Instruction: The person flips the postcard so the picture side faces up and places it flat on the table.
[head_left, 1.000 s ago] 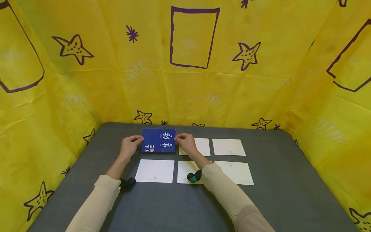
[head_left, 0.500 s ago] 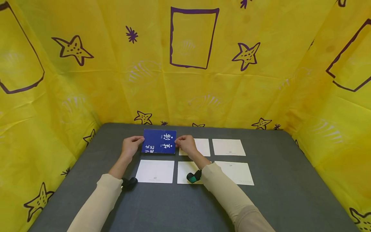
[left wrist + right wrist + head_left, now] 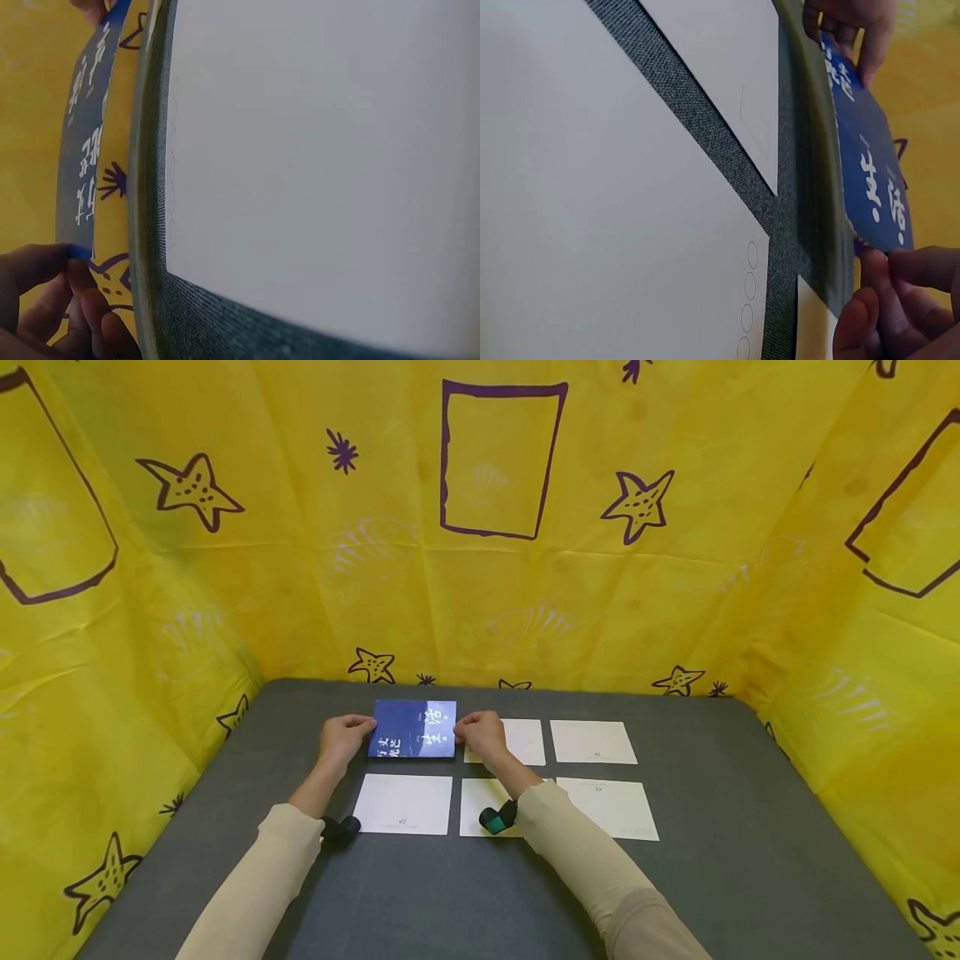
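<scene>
A blue postcard (image 3: 401,728) with white Chinese characters is held above the table's far left part, raised off the surface in both wrist views. My left hand (image 3: 342,742) pinches its left edge between thumb and fingers. The opposite edge is pinched by my right hand (image 3: 483,735). In the left wrist view the postcard (image 3: 79,150) hangs from the left fingertips, and the right hand shows at the top corner. The right wrist view has the postcard (image 3: 866,142) between both hands. Directly in front of it lies a white postcard (image 3: 405,804), face down or blank side up.
Several more white postcards lie in two rows, including a far right one (image 3: 594,742) and a near right one (image 3: 609,808). My right forearm partly covers two of them. A yellow patterned cloth (image 3: 487,577) encloses the grey table (image 3: 450,893) behind and at both sides.
The blue postcard has shifted slightly right and nearer, tilting so that light now glares off its face. My left hand has moved a little right; the right hand has hardly moved.
</scene>
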